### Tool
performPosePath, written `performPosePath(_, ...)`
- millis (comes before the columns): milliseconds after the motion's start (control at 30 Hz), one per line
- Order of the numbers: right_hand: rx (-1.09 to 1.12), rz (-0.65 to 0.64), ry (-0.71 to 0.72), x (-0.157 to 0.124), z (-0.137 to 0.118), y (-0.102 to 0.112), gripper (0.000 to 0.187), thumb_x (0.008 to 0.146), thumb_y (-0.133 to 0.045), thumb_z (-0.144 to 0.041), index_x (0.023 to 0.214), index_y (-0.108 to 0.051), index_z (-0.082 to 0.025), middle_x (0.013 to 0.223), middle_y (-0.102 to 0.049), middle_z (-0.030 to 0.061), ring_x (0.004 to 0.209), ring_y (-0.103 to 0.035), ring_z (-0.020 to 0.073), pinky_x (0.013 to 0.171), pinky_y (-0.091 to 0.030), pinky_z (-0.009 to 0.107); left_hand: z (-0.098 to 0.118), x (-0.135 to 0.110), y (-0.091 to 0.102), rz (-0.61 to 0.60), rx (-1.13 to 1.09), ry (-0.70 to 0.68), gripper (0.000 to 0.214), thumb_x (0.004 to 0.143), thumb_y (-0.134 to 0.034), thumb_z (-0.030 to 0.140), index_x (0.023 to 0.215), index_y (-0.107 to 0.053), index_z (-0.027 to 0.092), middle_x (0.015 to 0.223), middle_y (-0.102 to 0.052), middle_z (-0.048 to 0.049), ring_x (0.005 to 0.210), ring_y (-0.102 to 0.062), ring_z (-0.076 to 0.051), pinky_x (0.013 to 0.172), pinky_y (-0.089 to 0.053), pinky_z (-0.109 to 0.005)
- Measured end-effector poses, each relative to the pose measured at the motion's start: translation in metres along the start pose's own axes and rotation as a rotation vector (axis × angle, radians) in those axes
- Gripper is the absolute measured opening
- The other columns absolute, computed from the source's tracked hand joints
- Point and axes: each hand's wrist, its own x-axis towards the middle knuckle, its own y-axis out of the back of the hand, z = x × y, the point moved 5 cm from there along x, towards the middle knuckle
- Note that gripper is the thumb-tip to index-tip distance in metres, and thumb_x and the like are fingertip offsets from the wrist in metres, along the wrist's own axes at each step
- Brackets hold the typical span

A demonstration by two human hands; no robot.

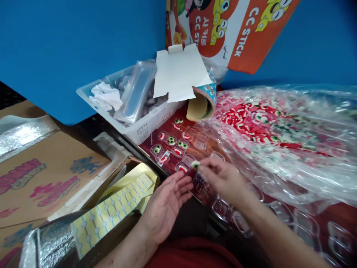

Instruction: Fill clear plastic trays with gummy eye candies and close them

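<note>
My right hand [225, 182] pinches a green-and-white eye-shaped candy [195, 164] between thumb and fingers, just above the table. My left hand [167, 204] is open, palm up with its fingers stretched out, at the table's near edge below that candy. Close beyond it, a clear plastic tray [186, 163] carries a red-and-white mouth-shaped candy [182, 168]. Farther off, several clear trays hold green eye pieces [171, 141] and red mouth pieces [177, 151]. More clear trays [221, 208] lie under and around my right forearm.
At right, a big clear bag [301, 167] spreads over the table, full of red, white and green pieces. A white basket [134, 130] with plastic boxes stands at the back, beside a sticker roll [202, 104]. Left are a cardboard box [64, 167] and a yellow label strip [111, 214].
</note>
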Motion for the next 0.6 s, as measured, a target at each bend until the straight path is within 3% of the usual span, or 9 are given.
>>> performPosePath(67, -0.141, 0.046, -0.054, 0.016, 0.010, 0.017, 0.019, 0.076, -0.051, -0.035, 0.072, -0.059, -0.018, 0.057, -0.055, -0.0012, 0.050, -0.045, 0.0113, 0.047, -0.037, 0.023, 0.004, 0.001, 0.015, 0.098, 0.118, -0.024, 0.024, 0.076, -0.060, 0.028, 0.094, -0.065, 0.012, 0.079, -0.066, -0.0089, 0.070, -0.060, -0.016, 0.067, -0.045, -0.029)
performPosePath(133, -0.272, 0.009, -0.056, 0.027, 0.016, 0.023, 0.020, 0.076, -0.050, -0.035, 0.067, -0.059, -0.018, 0.056, -0.053, -0.0013, 0.050, -0.044, 0.0115, 0.048, -0.035, 0.024, 0.011, 0.001, 0.031, 0.224, 0.251, -0.083, 0.019, 0.072, -0.065, 0.025, 0.084, -0.066, 0.011, 0.063, -0.063, -0.0040, 0.055, -0.054, -0.011, 0.055, -0.041, -0.023)
performPosePath(267, -0.392, -0.086, -0.083, 0.032, 0.020, 0.015, 0.023, 0.077, -0.046, -0.033, 0.066, -0.060, -0.019, 0.057, -0.055, -0.0012, 0.052, -0.047, 0.0123, 0.049, -0.035, 0.024, 0.026, 0.002, 0.047, 0.368, 0.427, -0.241, 0.014, 0.066, -0.070, 0.019, 0.078, -0.068, 0.013, 0.058, -0.061, -0.0001, 0.052, -0.050, -0.008, 0.052, -0.038, -0.018)
performPosePath(433, -0.585, -0.176, -0.030, 0.037, 0.013, -0.001, 0.022, 0.080, -0.044, -0.025, 0.067, -0.061, -0.020, 0.060, -0.059, -0.0003, 0.054, -0.051, 0.0123, 0.051, -0.036, 0.023, 0.028, 0.007, 0.038, 0.305, 0.563, -0.300, 0.014, 0.065, -0.071, 0.019, 0.078, -0.068, 0.016, 0.068, -0.065, -0.0016, 0.062, -0.055, -0.010, 0.060, -0.042, -0.019)
performPosePath(600, -0.660, -0.193, 0.039, 0.045, 0.005, -0.017, 0.021, 0.077, -0.047, -0.016, 0.065, -0.064, -0.020, 0.065, -0.065, 0.0023, 0.060, -0.057, 0.0144, 0.055, -0.039, 0.024, 0.030, 0.011, 0.025, 0.252, 0.862, -0.416, 0.014, 0.070, -0.067, 0.023, 0.083, -0.068, 0.018, 0.075, -0.066, -0.0031, 0.067, -0.056, -0.013, 0.063, -0.044, -0.021)
